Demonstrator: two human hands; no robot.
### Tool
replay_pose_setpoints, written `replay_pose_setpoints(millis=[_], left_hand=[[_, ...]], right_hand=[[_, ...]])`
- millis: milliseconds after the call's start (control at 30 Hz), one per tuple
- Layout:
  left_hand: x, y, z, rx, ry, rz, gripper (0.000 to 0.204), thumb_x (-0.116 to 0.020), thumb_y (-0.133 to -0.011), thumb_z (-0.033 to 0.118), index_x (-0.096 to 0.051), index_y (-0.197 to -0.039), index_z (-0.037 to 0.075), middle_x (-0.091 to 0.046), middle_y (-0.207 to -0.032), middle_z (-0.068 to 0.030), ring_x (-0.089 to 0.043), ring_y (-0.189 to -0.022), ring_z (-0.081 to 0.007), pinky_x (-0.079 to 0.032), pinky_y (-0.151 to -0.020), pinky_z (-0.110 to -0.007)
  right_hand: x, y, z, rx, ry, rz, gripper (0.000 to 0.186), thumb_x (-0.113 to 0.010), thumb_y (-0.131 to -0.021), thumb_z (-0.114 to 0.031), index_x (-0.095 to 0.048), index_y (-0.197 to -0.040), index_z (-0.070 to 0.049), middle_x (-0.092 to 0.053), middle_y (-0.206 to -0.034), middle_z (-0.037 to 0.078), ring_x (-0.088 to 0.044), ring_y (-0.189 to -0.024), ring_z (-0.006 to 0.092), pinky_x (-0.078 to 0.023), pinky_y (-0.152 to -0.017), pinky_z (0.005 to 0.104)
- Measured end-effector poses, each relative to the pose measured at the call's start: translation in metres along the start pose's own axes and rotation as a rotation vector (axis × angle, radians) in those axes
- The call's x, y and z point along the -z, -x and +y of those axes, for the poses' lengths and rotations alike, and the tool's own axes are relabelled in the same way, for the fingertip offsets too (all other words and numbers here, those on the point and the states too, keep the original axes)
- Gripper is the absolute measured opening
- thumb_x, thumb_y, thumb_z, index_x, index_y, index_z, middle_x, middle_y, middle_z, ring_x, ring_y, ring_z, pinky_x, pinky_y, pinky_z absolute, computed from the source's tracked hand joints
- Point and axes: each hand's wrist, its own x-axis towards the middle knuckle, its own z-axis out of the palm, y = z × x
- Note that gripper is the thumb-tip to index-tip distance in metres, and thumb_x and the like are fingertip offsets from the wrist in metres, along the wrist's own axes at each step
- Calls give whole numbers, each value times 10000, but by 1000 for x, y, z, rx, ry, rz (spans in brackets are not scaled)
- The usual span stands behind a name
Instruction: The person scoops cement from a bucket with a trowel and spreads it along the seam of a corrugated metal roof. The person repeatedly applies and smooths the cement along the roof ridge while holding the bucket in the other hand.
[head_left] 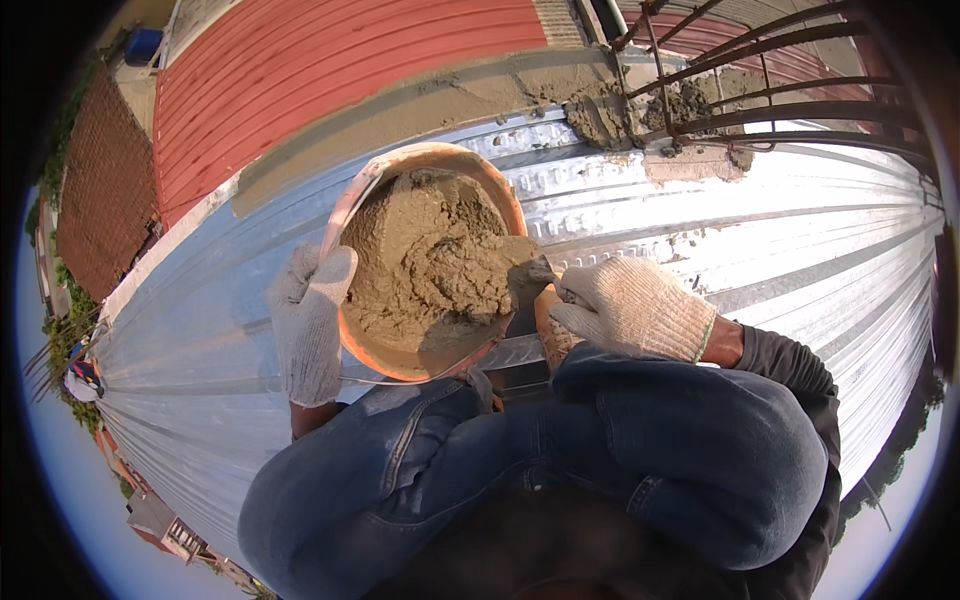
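A round orange bucket (505, 187) of wet grey-brown mortar (430, 255) stands in front of my knees, tilted toward me. My left hand (312, 318), in a whitish knit glove, grips its left rim with the thumb over the edge. My right hand (630, 308), gloved likewise, is closed around the handle of a trowel (538, 272) at the right rim. The trowel's mortar-smeared blade reaches over the mortar; most of the handle is hidden in my fist. A thin wire bail crosses the bucket's near side.
I squat on a shiny corrugated metal roof (200, 330). Beyond it runs a mortar-coated ledge (400, 105) beside a red metal roof (340, 70). Bent rebar (780, 115) juts out at the upper right, above a mortar heap (600, 120). Another person (83, 380) is far left.
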Motion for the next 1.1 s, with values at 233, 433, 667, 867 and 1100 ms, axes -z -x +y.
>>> replay_pose_setpoints(millis=[233,433,667,867,1100], left_hand=[[4,-16,8,-89,68,-34,180,-788,-1009,207,-759,-1117,65,-700,-1046,31,-614,-975,-71,-486,-900,-273],[20,-20,4,-82,18,-9,118,-771,-1010,196,-702,-972,108,-586,-934,85,-504,-870,-42,-421,-785,-249],[23,-17,0,-92,55,-28,133,-801,-987,184,-745,-1045,78,-679,-962,35,-590,-894,-70,-471,-819,-253],[-1,-7,13,-71,11,48,146,-765,-1023,179,-654,-936,140,-560,-931,93,-483,-854,-35,-415,-774,-234],[5,-5,12,-61,28,41,176,-810,-978,219,-717,-1028,78,-646,-962,42,-556,-900,-70,-453,-810,-261]], right_hand=[[9,14,15,-17,-252,18,446,-677,-1059,-394,-769,-1162,30,-748,-912,292,-738,-819,498,-588,-747,532],[23,32,33,-283,-557,-159,455,-646,-1091,-389,-742,-1288,9,-720,-808,162,-726,-690,217,-578,-634,434],[30,23,134,-324,-1851,207,388,-489,-1183,-371,-650,-1029,-53,-583,-689,-40,-547,-474,41,-503,-405,234],[23,22,101,-295,-1728,96,403,-553,-1156,-400,-641,-1044,-23,-574,-665,-21,-544,-450,83,-492,-406,253],[-18,-7,99,-379,-1450,304,364,-599,-1107,-348,-680,-1133,6,-607,-772,-2,-617,-595,97,-544,-504,263]])
